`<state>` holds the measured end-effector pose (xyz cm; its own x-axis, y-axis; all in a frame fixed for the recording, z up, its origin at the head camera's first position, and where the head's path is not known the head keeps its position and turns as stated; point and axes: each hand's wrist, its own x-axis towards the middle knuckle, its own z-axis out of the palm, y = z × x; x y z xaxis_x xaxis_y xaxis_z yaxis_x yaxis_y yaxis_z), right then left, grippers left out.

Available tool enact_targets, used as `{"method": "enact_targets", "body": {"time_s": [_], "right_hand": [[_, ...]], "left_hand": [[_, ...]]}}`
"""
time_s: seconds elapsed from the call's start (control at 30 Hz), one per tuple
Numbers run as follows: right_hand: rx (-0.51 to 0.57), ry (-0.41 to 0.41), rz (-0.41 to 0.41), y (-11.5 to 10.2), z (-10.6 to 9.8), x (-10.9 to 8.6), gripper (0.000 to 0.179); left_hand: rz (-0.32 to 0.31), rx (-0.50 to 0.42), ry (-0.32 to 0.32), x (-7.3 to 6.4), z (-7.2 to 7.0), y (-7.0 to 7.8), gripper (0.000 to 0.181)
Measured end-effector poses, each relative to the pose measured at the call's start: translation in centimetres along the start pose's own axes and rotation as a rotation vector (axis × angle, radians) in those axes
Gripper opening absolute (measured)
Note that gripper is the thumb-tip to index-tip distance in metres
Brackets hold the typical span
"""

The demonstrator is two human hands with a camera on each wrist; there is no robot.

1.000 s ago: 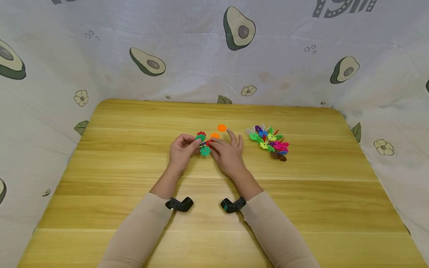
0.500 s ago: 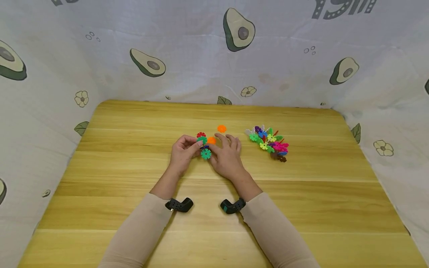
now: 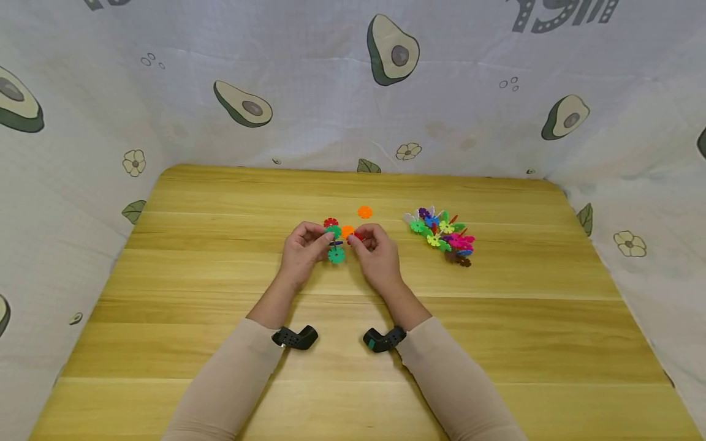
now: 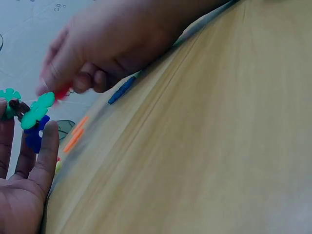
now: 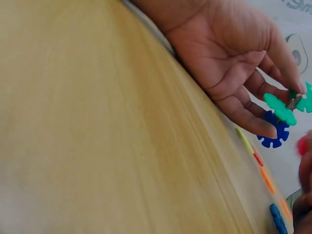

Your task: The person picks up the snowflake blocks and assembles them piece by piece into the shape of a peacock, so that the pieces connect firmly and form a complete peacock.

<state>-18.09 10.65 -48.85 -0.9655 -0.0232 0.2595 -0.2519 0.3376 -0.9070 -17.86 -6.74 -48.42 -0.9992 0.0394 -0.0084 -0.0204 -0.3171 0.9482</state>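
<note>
My left hand holds a small joined cluster of notched plastic snowflake discs. In the right wrist view the cluster shows a green disc, a second green disc, a dark blue disc and a brown piece between the green ones. Thumb and fingertips grip it at the far green disc. Just to the right, my right hand pinches a red disc between thumb and fingers, apart from the cluster. The red disc is blurred and partly covered by the fingers.
Beyond the hands lie an orange disc, a second orange disc and a red disc. A yellow disc shows edge-on in the right wrist view. A mixed-colour pile of joined discs sits right on the wooden table.
My right hand's outstretched fingers have curled in, and the red disc has come away to the right of the cluster. My left hand has stayed nearly still with the cluster.
</note>
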Motion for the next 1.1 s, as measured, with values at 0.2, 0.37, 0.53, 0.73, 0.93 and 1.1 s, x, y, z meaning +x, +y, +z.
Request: {"method": "enact_targets", "body": {"time_s": [0.2,0.37,0.53,0.73,0.93,1.1], "right_hand": [[0.452,0.053,0.1,-0.22,-0.16,0.11,0.017],[0.494,0.034,0.161,-0.31,-0.4,0.21,0.016],[0.48,0.053,0.19,-0.45,-0.36,0.22,0.017],[0.459,0.048,0.194,-0.47,-0.3,0.19,0.017],[0.436,0.01,0.193,-0.39,-0.37,0.12,0.017],[0.437,-0.003,0.189,-0.33,-0.35,0.06,0.02]], "left_hand": [[0.045,0.086,-0.035,0.11,-0.02,-0.45,0.011],[0.056,0.129,-0.064,0.05,0.02,-0.37,0.017],[0.054,0.188,-0.074,-0.04,-0.05,-0.33,0.02],[0.055,0.207,-0.062,-0.04,-0.06,-0.36,0.019],[0.081,0.276,-0.053,-0.14,0.03,-0.23,0.017],[0.084,0.283,-0.046,-0.19,0.07,-0.26,0.022]]}}
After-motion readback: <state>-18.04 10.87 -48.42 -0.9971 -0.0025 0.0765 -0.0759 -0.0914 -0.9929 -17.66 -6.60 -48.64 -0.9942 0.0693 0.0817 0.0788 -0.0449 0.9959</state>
